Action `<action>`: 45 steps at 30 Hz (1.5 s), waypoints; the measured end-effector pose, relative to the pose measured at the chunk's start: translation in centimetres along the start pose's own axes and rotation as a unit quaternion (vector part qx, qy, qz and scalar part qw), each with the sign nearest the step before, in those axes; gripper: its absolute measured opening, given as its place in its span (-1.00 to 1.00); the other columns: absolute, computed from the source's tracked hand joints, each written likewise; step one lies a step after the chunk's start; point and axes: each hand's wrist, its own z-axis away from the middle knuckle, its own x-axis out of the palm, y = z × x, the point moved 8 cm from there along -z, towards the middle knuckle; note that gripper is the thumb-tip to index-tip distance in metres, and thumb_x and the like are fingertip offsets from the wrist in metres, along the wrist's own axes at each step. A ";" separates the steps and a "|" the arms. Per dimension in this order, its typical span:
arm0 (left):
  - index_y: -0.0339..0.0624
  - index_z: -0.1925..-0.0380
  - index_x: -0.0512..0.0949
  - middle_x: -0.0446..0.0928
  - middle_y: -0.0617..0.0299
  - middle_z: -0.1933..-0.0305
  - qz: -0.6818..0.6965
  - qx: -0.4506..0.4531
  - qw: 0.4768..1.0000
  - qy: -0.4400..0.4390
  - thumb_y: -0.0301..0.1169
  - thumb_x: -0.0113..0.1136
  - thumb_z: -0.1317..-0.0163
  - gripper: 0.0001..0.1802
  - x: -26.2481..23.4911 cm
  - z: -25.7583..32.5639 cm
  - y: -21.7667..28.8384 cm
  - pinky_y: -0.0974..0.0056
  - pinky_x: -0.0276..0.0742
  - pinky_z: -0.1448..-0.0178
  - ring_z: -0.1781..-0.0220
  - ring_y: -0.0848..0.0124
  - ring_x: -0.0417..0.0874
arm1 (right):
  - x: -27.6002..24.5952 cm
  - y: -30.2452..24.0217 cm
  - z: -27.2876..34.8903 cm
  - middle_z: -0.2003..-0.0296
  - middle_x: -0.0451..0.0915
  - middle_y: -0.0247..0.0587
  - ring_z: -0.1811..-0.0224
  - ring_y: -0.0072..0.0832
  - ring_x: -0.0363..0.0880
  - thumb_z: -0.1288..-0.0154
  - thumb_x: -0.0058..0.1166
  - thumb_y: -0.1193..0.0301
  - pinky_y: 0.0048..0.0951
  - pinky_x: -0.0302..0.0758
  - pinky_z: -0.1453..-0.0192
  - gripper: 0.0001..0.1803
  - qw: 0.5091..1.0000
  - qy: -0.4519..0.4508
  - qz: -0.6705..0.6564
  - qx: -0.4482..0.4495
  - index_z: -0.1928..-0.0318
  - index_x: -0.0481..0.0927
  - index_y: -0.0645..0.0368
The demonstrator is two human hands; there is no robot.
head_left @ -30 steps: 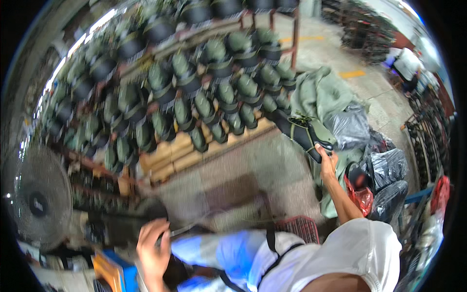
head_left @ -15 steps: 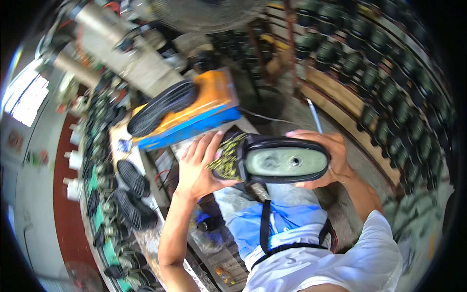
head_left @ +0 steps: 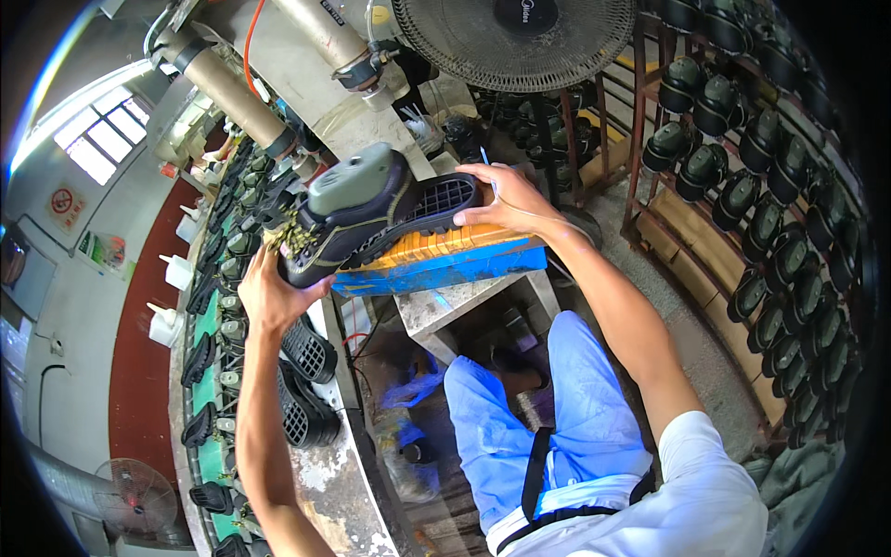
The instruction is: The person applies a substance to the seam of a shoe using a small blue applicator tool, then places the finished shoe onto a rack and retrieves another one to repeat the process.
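In front of me is a black shoe upper (head_left: pixel 345 230) with yellow-flecked laces, stretched over a grey-green shoe last (head_left: pixel 357 181). My left hand (head_left: pixel 278 288) is closed around its toe end. Under the upper lies a black rubber sole (head_left: pixel 447 202); its heel end sticks out to the right, and the grid inside shows. My right hand (head_left: pixel 506 200) pinches that heel end between thumb and fingers. At the toe the upper meets the sole, while the heel of the upper sits forward of the sole's heel. Below them is an orange and blue box (head_left: pixel 445 269).
Two loose soles (head_left: pixel 306 408) lie on the worn bench at left, beside a green conveyor (head_left: pixel 206 408) carrying several shoes. Cylinders of a machine (head_left: pixel 232 93) stand behind. A large fan (head_left: pixel 520 37) is at the back. Racks of lasted uppers (head_left: pixel 696 167) fill the right.
Both hands have moved forward and left with the upper, which was turned last-end toward me. It now lies against the sole from the box, and my right hand has shifted from upper to sole.
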 end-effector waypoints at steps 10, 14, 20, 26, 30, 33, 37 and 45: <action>-0.44 -0.11 0.68 0.76 -0.18 0.21 0.172 0.046 0.976 -0.124 0.30 0.61 0.27 0.10 6.4 -5.2 1.4 0.06 0.69 -0.07 0.19 0.00 0.83 | 0.5 -0.1 -1.3 -0.11 0.72 -0.09 -0.07 -0.47 0.68 -0.03 0.69 0.33 -0.41 0.59 -0.21 -0.07 0.990 -0.067 -0.106 0.059 -0.41 0.52 0.32; -0.28 -0.37 0.55 0.75 -0.20 -0.06 0.083 -0.011 0.971 -0.223 0.47 0.52 0.34 0.33 7.8 -6.7 1.8 -0.01 0.64 -0.26 -0.11 -0.03 0.80 | 0.0 -0.3 -1.5 -0.04 0.76 -0.15 -0.04 -0.49 0.68 -0.04 0.68 0.35 -0.41 0.58 -0.23 -0.18 0.994 -0.074 -0.044 0.065 -0.30 0.58 0.33; -0.19 -0.38 0.55 0.71 -0.09 -0.21 0.120 0.031 0.974 -0.188 0.53 0.53 0.30 0.32 8.9 -5.3 -0.2 0.03 0.60 -0.34 -0.23 0.02 0.75 | 0.5 -0.2 -1.8 -0.20 0.69 -0.14 -0.23 -0.44 0.62 -0.04 0.65 0.38 -0.32 0.48 -0.44 -0.14 0.989 -0.096 -0.052 0.100 -0.36 0.53 0.33; -0.39 -0.55 0.29 0.51 0.01 -0.46 0.544 -0.060 0.801 -0.241 -0.47 0.55 -0.23 -0.08 11.7 -1.2 -7.3 0.20 0.41 -0.58 -0.46 0.33 0.53 | 0.4 0.3 -2.3 -0.22 0.68 -0.07 -0.23 -0.38 0.65 -0.05 0.63 0.40 -0.30 0.53 -0.43 -0.12 0.988 -0.099 -0.042 0.110 -0.39 0.51 0.29; -0.41 -0.58 0.22 0.49 -0.05 -0.47 0.610 -0.092 0.762 -0.198 -0.45 0.55 -0.23 -0.02 12.3 -0.4 -6.4 0.18 0.41 -0.58 -0.46 0.29 0.54 | 0.2 0.2 -2.5 -0.26 0.65 -0.06 -0.29 -0.37 0.60 -0.05 0.62 0.40 -0.28 0.49 -0.47 -0.13 0.989 -0.099 -0.010 0.111 -0.38 0.52 0.29; -0.30 -0.58 0.29 0.61 0.01 -0.38 0.598 -0.082 0.772 -0.198 -0.55 0.54 -0.19 -0.05 12.1 -1.3 -6.6 0.26 0.56 -0.45 -0.33 0.36 0.66 | 0.3 0.2 -2.3 -0.25 0.65 -0.07 -0.30 -0.36 0.60 -0.05 0.62 0.39 -0.28 0.47 -0.49 -0.14 0.990 -0.092 -0.019 0.109 -0.38 0.52 0.30; -0.17 -0.49 0.47 0.71 0.10 -0.25 0.512 -0.088 0.828 -0.210 -0.54 0.57 -0.15 -0.15 11.6 -2.1 -7.2 0.28 0.67 -0.33 -0.22 0.40 0.73 | 0.1 0.3 -2.3 -0.25 0.66 -0.10 -0.29 -0.38 0.60 -0.07 0.62 0.36 -0.29 0.46 -0.49 -0.13 0.989 -0.103 0.003 0.102 -0.40 0.51 0.28; 0.08 -0.50 0.49 0.73 -0.05 -0.17 0.148 0.115 0.964 -0.188 0.13 0.42 -0.27 -0.16 7.8 -2.8 -4.7 0.17 0.67 0.00 0.12 0.24 0.79 | 0.0 0.2 -2.4 -0.28 0.64 -0.07 -0.31 -0.36 0.60 -0.10 0.61 0.34 -0.27 0.45 -0.51 -0.09 0.989 -0.111 -0.031 0.090 -0.44 0.46 0.29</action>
